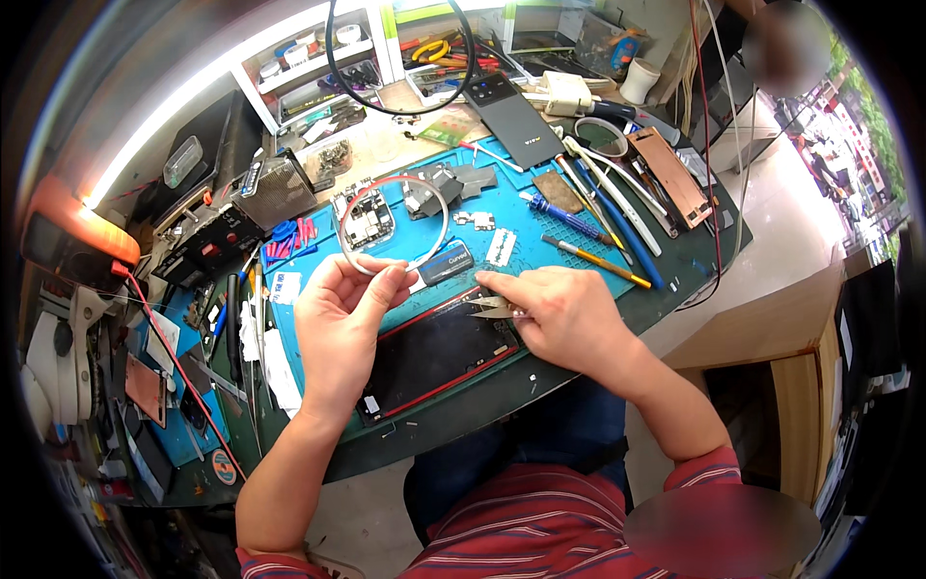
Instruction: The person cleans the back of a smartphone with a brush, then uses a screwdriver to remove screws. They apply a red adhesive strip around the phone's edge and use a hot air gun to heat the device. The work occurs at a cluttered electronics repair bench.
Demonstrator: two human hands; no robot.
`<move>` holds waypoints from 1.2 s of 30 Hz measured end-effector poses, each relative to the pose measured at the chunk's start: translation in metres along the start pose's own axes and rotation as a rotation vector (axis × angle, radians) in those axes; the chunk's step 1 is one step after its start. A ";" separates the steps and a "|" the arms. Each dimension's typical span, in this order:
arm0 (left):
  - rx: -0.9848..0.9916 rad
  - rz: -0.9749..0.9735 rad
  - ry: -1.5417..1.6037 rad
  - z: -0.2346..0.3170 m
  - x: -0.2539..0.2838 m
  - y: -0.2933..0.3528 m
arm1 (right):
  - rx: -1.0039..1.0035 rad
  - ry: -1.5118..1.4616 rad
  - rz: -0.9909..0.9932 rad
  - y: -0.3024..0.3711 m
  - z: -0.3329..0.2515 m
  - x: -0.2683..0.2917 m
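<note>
My left hand (342, 309) pinches the lower edge of a thin ring-shaped roll of tape (395, 179), red and whitish, between thumb and fingers. The roll is held up above the blue mat. My right hand (576, 314) is closed round a pair of small silver scissors (492, 307), blades pointing left and a little apart. Its index finger stretches out toward the roll. Under both hands lies an opened phone body (429, 355), black inside, with red strips along its long edges. A dark battery-like pack (447, 263) rests just beyond it.
The blue work mat (526, 261) also bears circuit boards (367, 214), a blue-handled screwdriver (564, 216), a yellow pen-like tool (596, 261) and a grey phone back (516, 121). A multimeter (77, 232) and a power supply box (207, 236) stand left. A black cable loop (471, 58) hangs overhead.
</note>
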State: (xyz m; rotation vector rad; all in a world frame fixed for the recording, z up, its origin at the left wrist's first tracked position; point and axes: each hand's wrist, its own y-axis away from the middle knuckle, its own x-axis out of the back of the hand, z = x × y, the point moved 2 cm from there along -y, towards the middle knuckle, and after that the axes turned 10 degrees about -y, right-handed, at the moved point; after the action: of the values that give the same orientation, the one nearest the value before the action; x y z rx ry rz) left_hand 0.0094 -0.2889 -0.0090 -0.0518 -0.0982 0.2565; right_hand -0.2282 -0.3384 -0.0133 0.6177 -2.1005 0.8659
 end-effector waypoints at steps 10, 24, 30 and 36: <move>0.034 0.012 -0.020 0.004 0.000 0.000 | 0.055 -0.059 -0.074 0.004 0.008 0.002; -0.047 -0.035 -0.055 0.003 0.000 0.003 | -0.291 -0.125 0.228 0.015 0.015 0.038; -0.132 -0.181 -0.081 0.006 -0.008 0.009 | -0.244 0.355 0.353 0.037 0.056 0.069; -0.142 -0.401 -0.343 0.019 -0.027 0.026 | -0.163 -0.410 0.238 0.032 0.001 0.071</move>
State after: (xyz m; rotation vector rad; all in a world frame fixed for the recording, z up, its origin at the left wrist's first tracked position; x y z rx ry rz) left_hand -0.0253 -0.2699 0.0056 -0.1268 -0.4622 -0.1452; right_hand -0.2910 -0.3280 0.0309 0.4956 -2.6275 0.7298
